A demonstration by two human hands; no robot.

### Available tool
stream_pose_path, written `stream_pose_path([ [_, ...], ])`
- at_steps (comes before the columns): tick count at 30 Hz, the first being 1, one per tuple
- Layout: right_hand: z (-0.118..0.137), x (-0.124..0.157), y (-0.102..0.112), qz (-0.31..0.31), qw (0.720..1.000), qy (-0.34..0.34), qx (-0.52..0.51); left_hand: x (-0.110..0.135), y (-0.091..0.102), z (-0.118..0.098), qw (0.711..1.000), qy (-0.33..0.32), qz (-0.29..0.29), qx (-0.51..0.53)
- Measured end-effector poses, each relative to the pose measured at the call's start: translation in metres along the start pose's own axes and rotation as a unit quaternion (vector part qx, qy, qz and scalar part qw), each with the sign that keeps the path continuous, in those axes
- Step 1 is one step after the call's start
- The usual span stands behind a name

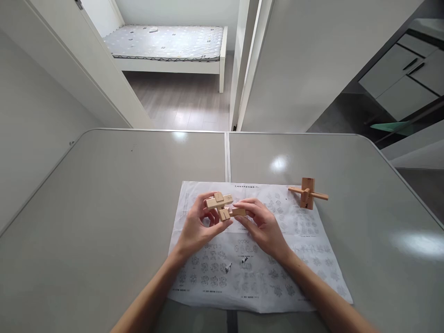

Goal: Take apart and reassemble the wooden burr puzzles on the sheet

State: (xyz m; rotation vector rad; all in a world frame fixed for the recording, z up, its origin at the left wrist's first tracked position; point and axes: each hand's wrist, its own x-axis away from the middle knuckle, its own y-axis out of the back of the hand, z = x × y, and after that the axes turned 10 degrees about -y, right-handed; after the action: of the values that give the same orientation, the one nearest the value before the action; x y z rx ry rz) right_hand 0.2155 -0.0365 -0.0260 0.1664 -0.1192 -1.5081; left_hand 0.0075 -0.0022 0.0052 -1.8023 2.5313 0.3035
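My left hand [202,223] is closed around a cluster of light wooden puzzle pieces [219,202], held above the instruction sheet. The pieces cross one another, and a short square-ended block points toward me. My right hand [261,225] pinches a notched wooden stick [238,212] between thumb and fingers. Its inner end meets the cluster; whether it is slotted in I cannot tell. Beneath both hands lies a large white instruction sheet [239,291] printed with rows of small diagrams. The fingers partly hide the wooden parts.
An interlocked wooden puzzle [307,193] of darker wood, shaped like a cross, rests at the sheet's far right corner. The grey folding table [104,222] has a metal seam down its middle. Beyond its far edge are a doorway and a bed [169,64].
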Motion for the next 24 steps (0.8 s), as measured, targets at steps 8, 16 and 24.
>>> stream_pose_path([
  [8,0.0056,0.0017,-0.0031,-0.062,0.998,0.010,-0.007,0.0013,-0.0025,-0.0004,1.000,-0.009,0.010,-0.023],
  [16,0.0065,0.0025,-0.0023,-0.107,0.989,0.061,0.077,0.0014,-0.0053,0.0010,0.998,-0.030,0.018,-0.049],
  [24,0.0088,0.0025,-0.0049,-0.110,0.988,0.083,0.063,0.0026,-0.0065,0.0014,0.997,-0.038,0.021,-0.067],
])
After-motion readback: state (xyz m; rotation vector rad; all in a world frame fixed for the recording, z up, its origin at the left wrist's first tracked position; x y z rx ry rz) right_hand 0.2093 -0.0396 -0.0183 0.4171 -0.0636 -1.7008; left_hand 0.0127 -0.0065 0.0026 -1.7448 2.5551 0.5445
